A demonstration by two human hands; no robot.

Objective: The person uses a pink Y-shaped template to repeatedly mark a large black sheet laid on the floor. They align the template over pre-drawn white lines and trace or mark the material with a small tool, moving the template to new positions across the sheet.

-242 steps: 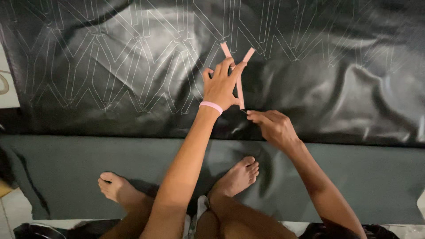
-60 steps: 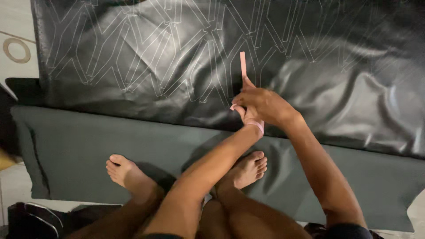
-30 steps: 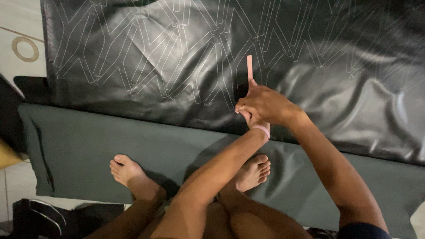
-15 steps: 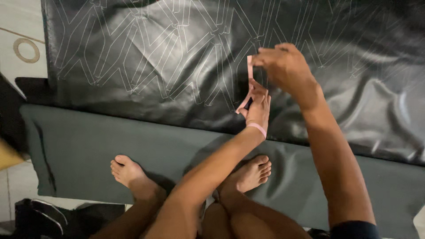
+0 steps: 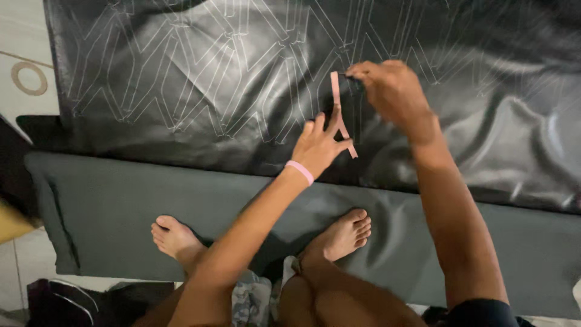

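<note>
A large sheet of shiny black material (image 5: pixel 200 79) lies spread on the floor, covered with white traced zigzag outlines. My left hand (image 5: pixel 322 144), with a pink band at the wrist, presses a narrow pink V-shaped template (image 5: pixel 338 109) flat on the sheet. My right hand (image 5: pixel 390 91) is above and to the right of it, fingers pinched on a small dark marking tool (image 5: pixel 350 76) whose tip sits by the template's upper end.
A dull grey-green sheet (image 5: pixel 133 206) lies under the black one, nearer to me. My bare feet, the left one (image 5: pixel 175 239) and the right one (image 5: pixel 342 233), rest on it. Tiled floor with a ring mark (image 5: pixel 29 79) shows at the left. Dark bundled items (image 5: pixel 66 300) lie at the bottom left.
My right hand has lifted from beside my left hand and moved up along the template to its top end. My left hand stays pressed on the template.
</note>
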